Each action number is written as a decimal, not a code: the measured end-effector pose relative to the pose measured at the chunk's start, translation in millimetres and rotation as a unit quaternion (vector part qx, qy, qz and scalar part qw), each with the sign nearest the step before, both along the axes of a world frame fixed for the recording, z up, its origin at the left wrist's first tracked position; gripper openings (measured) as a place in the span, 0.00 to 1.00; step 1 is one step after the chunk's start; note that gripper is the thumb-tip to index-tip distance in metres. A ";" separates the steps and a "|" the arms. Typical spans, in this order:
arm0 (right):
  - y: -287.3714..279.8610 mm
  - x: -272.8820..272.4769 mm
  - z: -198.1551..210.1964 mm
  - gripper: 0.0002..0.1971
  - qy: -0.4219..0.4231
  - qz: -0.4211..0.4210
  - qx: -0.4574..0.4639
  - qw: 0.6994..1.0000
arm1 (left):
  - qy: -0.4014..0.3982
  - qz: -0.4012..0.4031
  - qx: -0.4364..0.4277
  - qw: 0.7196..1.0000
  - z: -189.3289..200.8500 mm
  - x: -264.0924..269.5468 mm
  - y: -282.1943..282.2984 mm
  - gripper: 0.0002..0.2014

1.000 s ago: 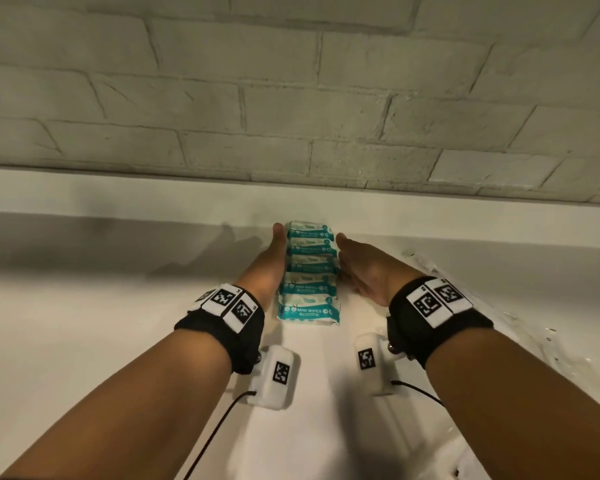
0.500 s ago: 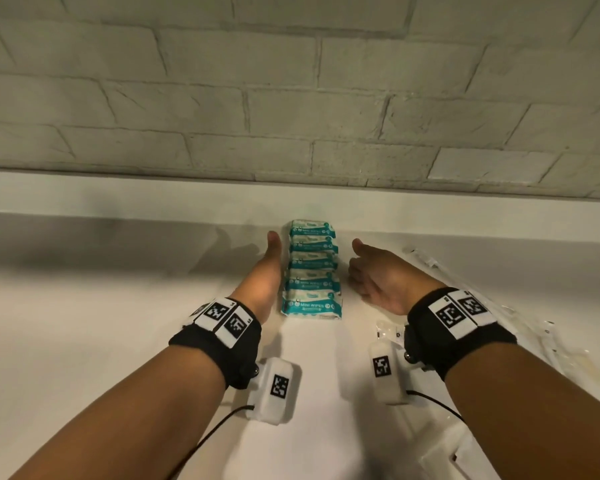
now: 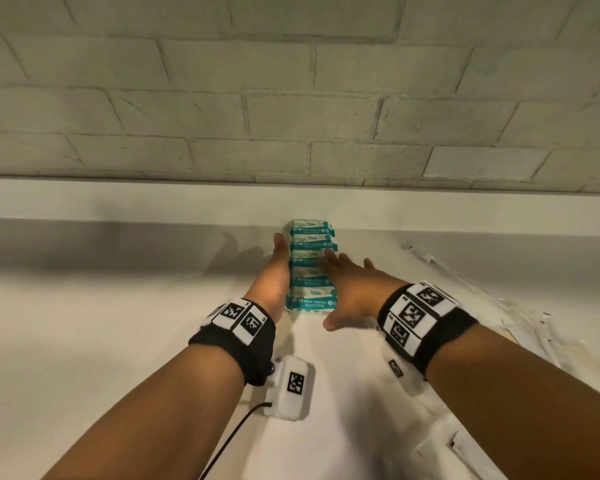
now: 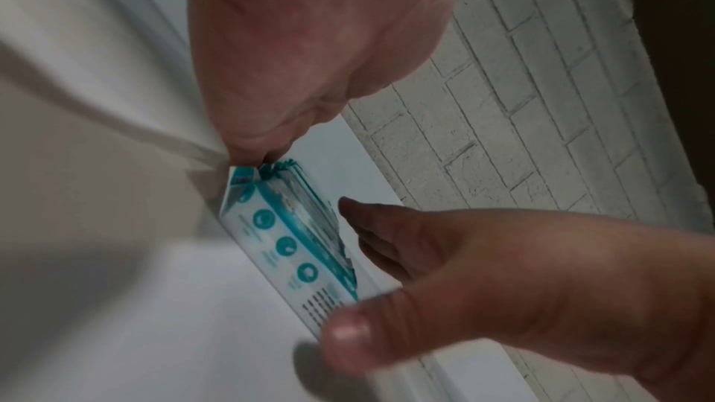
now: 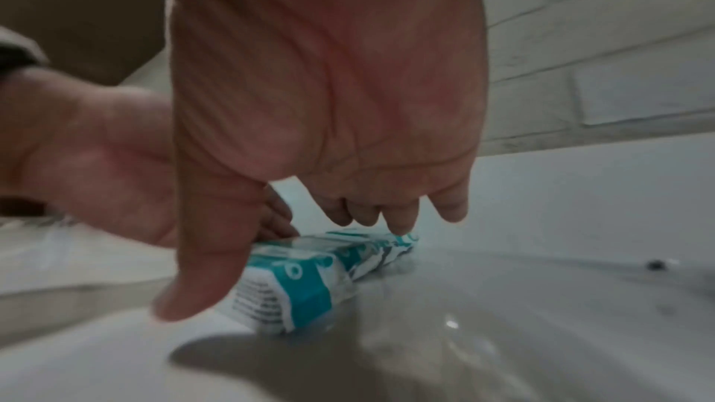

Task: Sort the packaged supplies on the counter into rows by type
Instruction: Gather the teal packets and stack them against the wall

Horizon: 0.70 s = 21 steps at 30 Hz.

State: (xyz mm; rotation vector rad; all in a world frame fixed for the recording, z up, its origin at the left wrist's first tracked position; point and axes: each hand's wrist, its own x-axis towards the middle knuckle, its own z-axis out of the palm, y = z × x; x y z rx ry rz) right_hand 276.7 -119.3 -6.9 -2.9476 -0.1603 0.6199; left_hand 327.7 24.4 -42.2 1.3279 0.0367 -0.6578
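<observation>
Head view: I'm laying my flat right hand back over the wipe packs after lifting it clear, while my flat left hand is bracing their left side; the row is tightening toward the bench's back edge.

Wipes packs row between hands – clear packets right.

Row of wipe packs between flat hands
</observation>
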 end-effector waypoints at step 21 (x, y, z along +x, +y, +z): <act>3.6 7.2 -16.7 0.41 -0.017 0.068 -0.048 0.996 | -0.010 -0.010 -0.014 1.000 -5.1 9.8 1.8 0.41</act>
